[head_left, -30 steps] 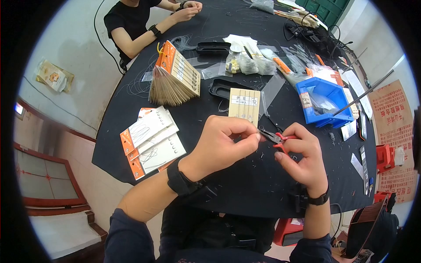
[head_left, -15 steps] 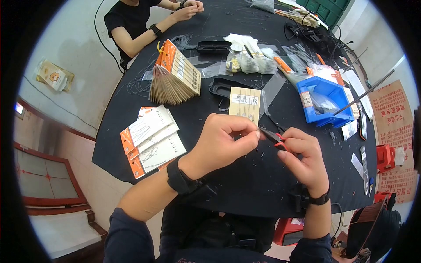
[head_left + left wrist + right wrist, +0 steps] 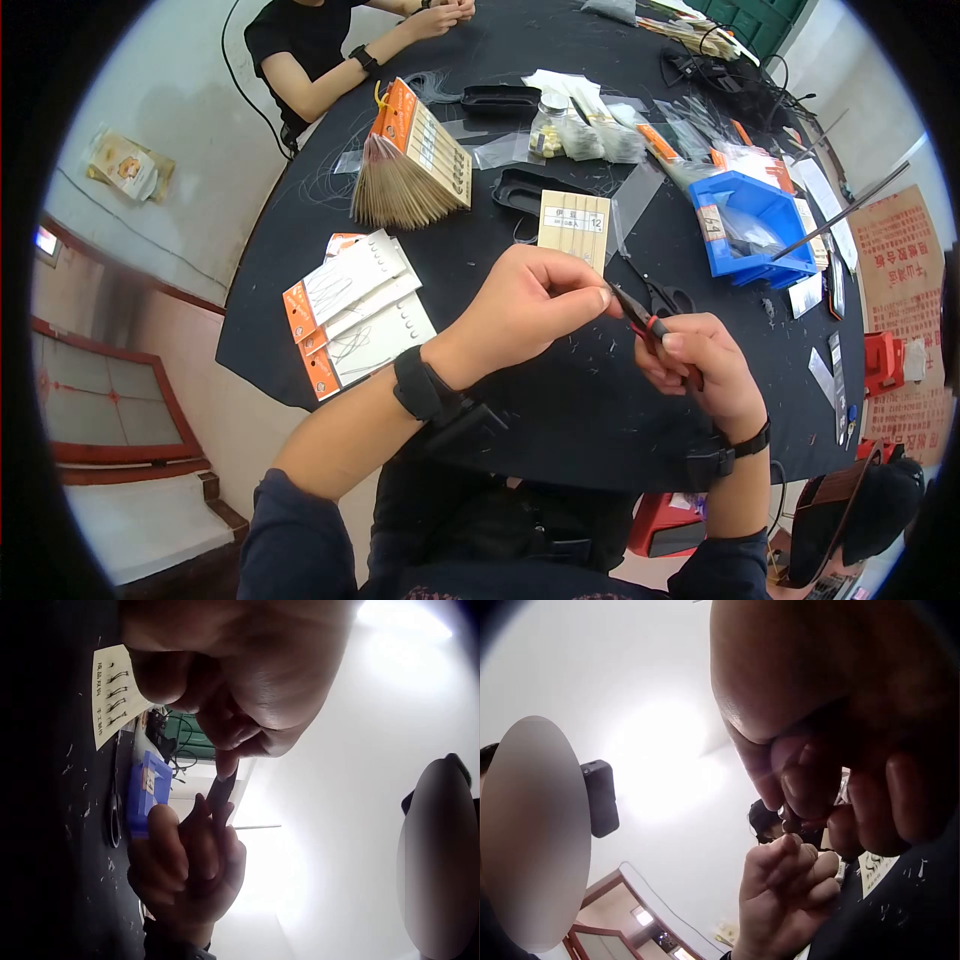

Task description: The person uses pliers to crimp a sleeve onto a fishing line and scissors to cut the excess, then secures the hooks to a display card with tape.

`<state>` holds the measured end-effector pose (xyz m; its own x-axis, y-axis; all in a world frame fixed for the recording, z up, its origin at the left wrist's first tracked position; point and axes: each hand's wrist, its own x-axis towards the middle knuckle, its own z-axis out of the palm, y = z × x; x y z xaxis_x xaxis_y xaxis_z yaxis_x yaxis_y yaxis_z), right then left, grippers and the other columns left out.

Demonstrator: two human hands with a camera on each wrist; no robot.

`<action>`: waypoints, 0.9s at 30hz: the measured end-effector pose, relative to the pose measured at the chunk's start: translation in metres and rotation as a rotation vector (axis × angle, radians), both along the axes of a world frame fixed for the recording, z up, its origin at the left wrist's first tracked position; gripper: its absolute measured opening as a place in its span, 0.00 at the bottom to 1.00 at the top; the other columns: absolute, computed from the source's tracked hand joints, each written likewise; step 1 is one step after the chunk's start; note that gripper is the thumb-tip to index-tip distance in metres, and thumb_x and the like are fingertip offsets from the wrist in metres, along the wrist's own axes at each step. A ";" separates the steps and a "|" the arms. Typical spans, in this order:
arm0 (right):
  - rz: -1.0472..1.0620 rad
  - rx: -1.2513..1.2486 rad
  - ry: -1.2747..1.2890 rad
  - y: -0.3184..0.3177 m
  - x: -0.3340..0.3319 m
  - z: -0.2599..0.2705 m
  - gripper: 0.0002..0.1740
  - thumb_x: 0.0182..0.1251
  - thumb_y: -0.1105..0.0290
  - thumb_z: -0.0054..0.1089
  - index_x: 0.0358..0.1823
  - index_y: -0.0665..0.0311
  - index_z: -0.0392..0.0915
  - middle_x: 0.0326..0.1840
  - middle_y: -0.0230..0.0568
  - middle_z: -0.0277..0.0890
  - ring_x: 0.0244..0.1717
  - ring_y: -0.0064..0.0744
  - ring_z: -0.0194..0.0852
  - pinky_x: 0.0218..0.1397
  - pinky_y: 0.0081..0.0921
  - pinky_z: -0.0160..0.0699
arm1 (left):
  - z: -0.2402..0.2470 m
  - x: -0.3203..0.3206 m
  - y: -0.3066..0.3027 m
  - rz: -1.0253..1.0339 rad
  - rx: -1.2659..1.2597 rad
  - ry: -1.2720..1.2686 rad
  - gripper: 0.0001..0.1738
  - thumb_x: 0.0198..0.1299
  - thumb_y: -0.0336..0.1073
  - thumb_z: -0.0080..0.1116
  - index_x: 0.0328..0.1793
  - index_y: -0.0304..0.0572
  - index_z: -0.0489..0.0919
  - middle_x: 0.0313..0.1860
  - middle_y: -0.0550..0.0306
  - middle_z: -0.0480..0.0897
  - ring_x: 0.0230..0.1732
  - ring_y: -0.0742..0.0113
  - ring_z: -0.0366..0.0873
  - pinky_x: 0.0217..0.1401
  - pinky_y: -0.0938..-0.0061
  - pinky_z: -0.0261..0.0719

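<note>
In the head view my left hand [image 3: 535, 310] pinches a tiny thing between thumb and forefinger; the fingertips mostly hide it, and I cannot tell its kind. My right hand [image 3: 712, 368] grips small red-handled pliers [image 3: 655, 330], their dark tips right at the left fingertips. Both hands are raised close over the black table. In the left wrist view the pliers [image 3: 222, 793] show as a dark outline between the two hands. Beyond the left hand stands a beige card [image 3: 573, 222] with printed labels; several small dark hooks line it in the left wrist view.
Black scissors [image 3: 672, 298] lie past the right hand. A blue bin [image 3: 745, 265] stands to the right, a fanned bundle of cards [image 3: 410, 170] to the left, near white and orange packets [image 3: 375, 340]. Another person [image 3: 300, 60] sits across the black table [image 3: 560, 420].
My right hand has turned over the pliers, its thumb now on top and fingers wrapped round the handles, which were spread earlier. The left hand keeps its pinch. The head view has shifted slightly.
</note>
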<state>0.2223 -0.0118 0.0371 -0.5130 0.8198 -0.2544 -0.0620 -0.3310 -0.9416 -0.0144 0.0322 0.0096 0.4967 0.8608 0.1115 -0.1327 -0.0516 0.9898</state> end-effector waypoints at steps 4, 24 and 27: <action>0.030 -0.072 0.082 0.002 0.000 0.000 0.21 0.69 0.58 0.52 0.23 0.67 0.69 0.21 0.31 0.63 0.20 0.16 0.54 0.20 0.16 0.51 | -0.004 0.001 0.001 -0.015 0.002 -0.034 0.09 0.60 0.31 0.61 0.36 0.32 0.86 0.25 0.65 0.80 0.27 0.84 0.69 0.30 0.84 0.64; 0.129 -0.264 0.248 0.005 0.003 -0.001 0.25 0.67 0.54 0.49 0.15 0.58 0.58 0.21 0.37 0.61 0.18 0.19 0.51 0.16 0.18 0.43 | -0.007 0.001 0.003 -0.094 -0.035 -0.101 0.11 0.61 0.35 0.62 0.36 0.32 0.86 0.24 0.65 0.79 0.27 0.83 0.68 0.30 0.84 0.64; 0.152 -0.345 0.321 0.006 0.004 -0.003 0.25 0.68 0.54 0.48 0.14 0.58 0.58 0.21 0.37 0.61 0.18 0.19 0.51 0.15 0.17 0.44 | -0.003 0.001 0.001 -0.100 -0.022 -0.096 0.11 0.61 0.35 0.62 0.35 0.33 0.86 0.24 0.65 0.79 0.27 0.83 0.68 0.30 0.84 0.64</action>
<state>0.2264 -0.0062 0.0345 -0.7174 0.6251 -0.3075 -0.2573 -0.6480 -0.7169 -0.0134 0.0334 0.0061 0.5679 0.8103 0.1444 -0.2302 -0.0120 0.9731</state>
